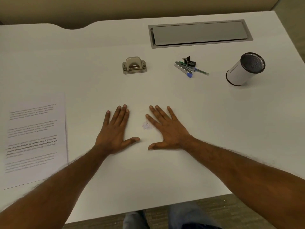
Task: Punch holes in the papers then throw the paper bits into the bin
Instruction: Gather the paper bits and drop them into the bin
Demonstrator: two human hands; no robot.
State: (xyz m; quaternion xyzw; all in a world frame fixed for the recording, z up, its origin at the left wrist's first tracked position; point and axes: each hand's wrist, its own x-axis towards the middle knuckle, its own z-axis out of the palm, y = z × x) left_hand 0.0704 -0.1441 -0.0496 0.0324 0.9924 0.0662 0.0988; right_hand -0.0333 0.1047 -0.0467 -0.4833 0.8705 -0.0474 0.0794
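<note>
A small heap of white paper bits point(146, 125) lies on the white desk point(165, 171) between my two hands. My left hand point(115, 131) rests flat, palm down, fingers together, just left of the heap. My right hand point(166, 128) lies flat with fingers spread, its index finger touching the heap's right edge. Neither hand holds anything. A grey hole punch point(134, 65) stands further back, in the middle. A stack of printed papers point(33, 139) lies at the left. A white cylindrical bin point(244, 69) with a black mesh inside lies tipped over at the right.
A stapler, a pen and black binder clips point(189, 66) are grouped right of the punch. A grey cable hatch point(199, 33) is set into the desk at the back. The desk's front edge runs just above my legs in jeans point(165, 219).
</note>
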